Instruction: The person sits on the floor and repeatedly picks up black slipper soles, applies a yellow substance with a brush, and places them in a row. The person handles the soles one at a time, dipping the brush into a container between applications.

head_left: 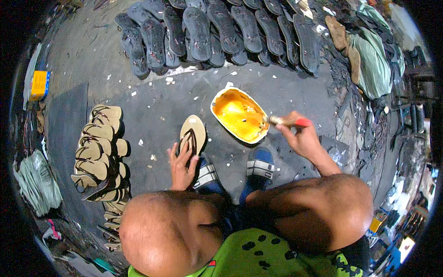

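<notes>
My right hand (302,136) is closed round a paintbrush (290,121) with a red-tipped handle. Its bristle end meets the right rim of a white oval tub (216,113) that holds orange-yellow glue (240,121). To the left of the tub lies a tan flip-flop (195,127) with dark straps and a small pale sticker near its toe end. My left hand (182,166) rests at the flip-flop's near left side, fingers spread, fingertips touching the strap area. Whether those fingers grip it I cannot make out.
Several tan flip-flops (98,147) stand stacked in a row at the left. Across the far side lie rows of black soles (221,27). My feet in striped slides (260,167) are just below the tub. Pale green sacks (374,64) sit at the far right, and a yellow-blue box (40,85) far left.
</notes>
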